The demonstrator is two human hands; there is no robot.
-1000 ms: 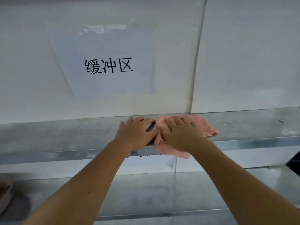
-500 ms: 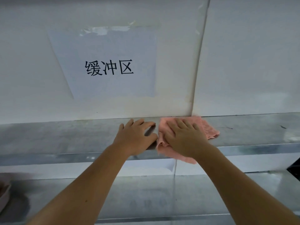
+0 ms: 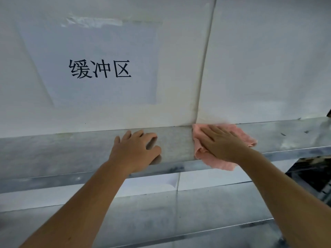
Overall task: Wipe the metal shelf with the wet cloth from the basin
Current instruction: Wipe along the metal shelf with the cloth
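A grey metal shelf runs across the view at chest height, against a white wall. A pink cloth lies on it right of centre, one corner hanging over the front edge. My right hand presses flat on the cloth, fingers spread towards the wall. My left hand rests palm down on the bare shelf to the left of the cloth, a strip of shelf between them. The basin is out of sight.
A paper sign with black characters is taped to the wall above the shelf. A lower metal shelf lies beneath my forearms. A dark opening shows at the right, below the upper shelf.
My right hand has slid the pink cloth to the right and back towards the wall. A gap has opened between my hands. The left hand has stayed on the shelf.
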